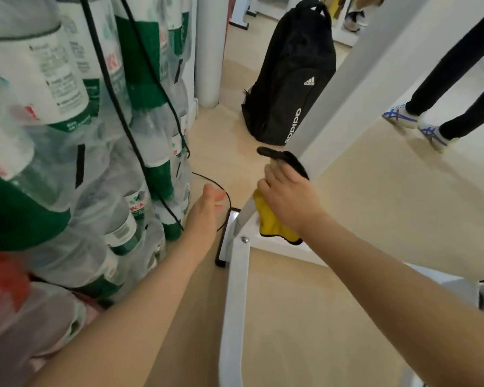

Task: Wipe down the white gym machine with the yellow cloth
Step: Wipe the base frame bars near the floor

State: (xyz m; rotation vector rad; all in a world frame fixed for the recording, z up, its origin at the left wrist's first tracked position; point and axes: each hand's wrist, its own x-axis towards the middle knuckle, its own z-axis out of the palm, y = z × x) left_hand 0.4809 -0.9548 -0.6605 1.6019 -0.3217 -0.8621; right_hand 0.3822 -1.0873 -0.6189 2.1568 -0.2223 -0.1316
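Landmark: the white gym machine (pixel 355 88), a frame of painted bars, is taken as reference; its slanted bar is seen running from the upper right down to a bolted joint near the middle of the view.
Yellow cloth (pixel 271 219): it is held against the slanted bar just above that joint; a black edge of the cloth is seen sticking out above the hand, on the bar.
Right hand (pixel 288 196): it is laid over the cloth on the slanted bar, its fingers (pixel 274 174) curled round the cloth and pressing it to the metal.
Left hand (pixel 207 205): it is held to the left of the machine, above the floor, touching nothing; the fingers are seen loosely extended and holding nothing.
Phone (pixel 228 236): a dark flat device is seen lying on the floor just left of the machine's upright leg, partly hidden by it, with a black cable (pixel 224 191) running to it.
Bottle packs (pixel 81 135): shrink-wrapped water bottles with green labels are stacked well to the left of the machine.
Backpack (pixel 291 76): a black bag is stood on the floor behind the slanted bar.
Another person's legs (pixel 442 88): dark trousers and white-and-blue shoes are seen to the right of the machine.
Floor (pixel 375 219): a pale beige surface is seen beneath the machine.
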